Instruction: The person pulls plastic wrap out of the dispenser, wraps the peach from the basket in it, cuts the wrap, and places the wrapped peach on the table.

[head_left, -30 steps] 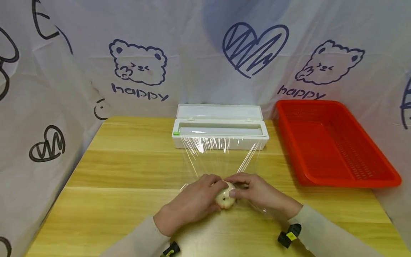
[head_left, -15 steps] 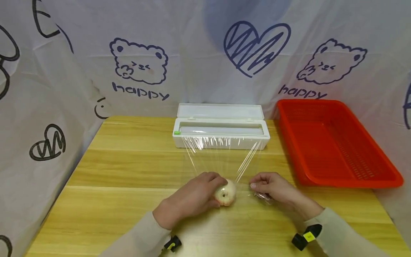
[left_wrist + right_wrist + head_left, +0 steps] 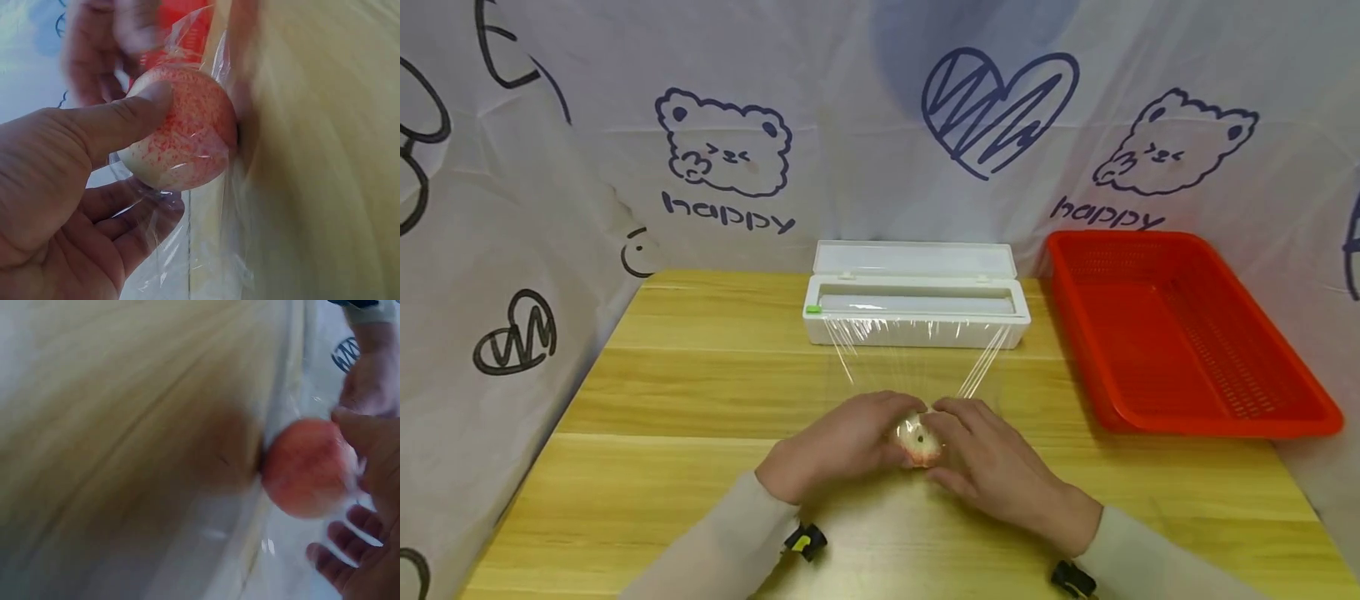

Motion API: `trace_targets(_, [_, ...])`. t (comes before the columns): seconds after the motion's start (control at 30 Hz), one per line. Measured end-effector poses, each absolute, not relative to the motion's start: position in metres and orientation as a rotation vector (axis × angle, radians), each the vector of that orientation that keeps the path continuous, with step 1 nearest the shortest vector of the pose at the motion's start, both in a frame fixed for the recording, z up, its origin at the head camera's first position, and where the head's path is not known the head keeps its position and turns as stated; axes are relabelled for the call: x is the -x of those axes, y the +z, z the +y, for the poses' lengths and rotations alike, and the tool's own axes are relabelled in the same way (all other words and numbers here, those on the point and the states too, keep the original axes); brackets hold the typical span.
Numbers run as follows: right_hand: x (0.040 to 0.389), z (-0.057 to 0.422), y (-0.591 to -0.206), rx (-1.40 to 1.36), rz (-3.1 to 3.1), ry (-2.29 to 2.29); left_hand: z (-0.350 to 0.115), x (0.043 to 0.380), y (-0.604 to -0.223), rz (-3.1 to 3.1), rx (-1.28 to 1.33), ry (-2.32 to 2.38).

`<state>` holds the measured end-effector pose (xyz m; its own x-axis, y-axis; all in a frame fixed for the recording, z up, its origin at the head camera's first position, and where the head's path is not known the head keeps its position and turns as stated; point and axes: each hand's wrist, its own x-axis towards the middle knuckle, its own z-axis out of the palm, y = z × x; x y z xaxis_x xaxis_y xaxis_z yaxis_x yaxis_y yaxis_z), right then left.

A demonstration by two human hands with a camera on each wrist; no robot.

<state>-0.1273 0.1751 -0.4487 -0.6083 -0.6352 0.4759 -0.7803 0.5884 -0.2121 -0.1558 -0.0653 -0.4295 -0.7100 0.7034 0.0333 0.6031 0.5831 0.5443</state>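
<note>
A round cream fruit with red speckles [image 3: 917, 442] sits low over the table, clear plastic wrap [image 3: 200, 153] drawn around it. From the left side my left hand [image 3: 850, 437] holds it, the thumb laid across its speckled side in the left wrist view. My right hand [image 3: 1000, 467] curves its thumb and fingers about the right side of the fruit. In the right wrist view its thumb meets the fruit's edge, while several other fingers spread loosely away from it. Blur hides the exact contact. Film still runs from the fruit back to a white wrap dispenser [image 3: 917, 333].
The dispenser's lid [image 3: 913, 258] stands raised, and a green slider [image 3: 813, 309] sits at its left end. A red plastic basket [image 3: 1210, 429] occupies the right rear of the wooden table [image 3: 662, 400]. A printed cloth [image 3: 850, 167] hangs behind.
My right hand first pulled away to the right with some film, then came back to the fruit. The left hand has kept its hold; the fruit has shifted and tilted slightly.
</note>
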Motion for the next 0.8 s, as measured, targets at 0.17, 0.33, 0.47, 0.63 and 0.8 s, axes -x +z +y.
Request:
trace_targets(0.17, [0.134, 0.167, -0.456, -1.172, -2.57, 0.544, -0.068, 0.167, -0.434, 2.531, -0.981, 0.908])
trace_targets(0.33, [0.148, 0.166, -0.455, -1.074, -2.688, 0.637, -0.073, 0.175, -0.438, 2.47, -0.822, 1.043])
trace_targets(0.47, [0.157, 0.167, -0.45, -1.011, -2.79, 0.725, -0.076, 0.18, -0.442, 2.471, -0.779, 1.077])
trace_targets(0.63, [0.171, 0.166, -0.447, -1.01, -2.872, 0.773, -0.079, 0.182, -0.443, 2.507, -0.758, 1.05])
trace_targets(0.8, [0.183, 0.166, -0.444, -0.974, -2.972, 0.919, -0.08, 0.182, -0.442, 2.616, -0.739, 0.933])
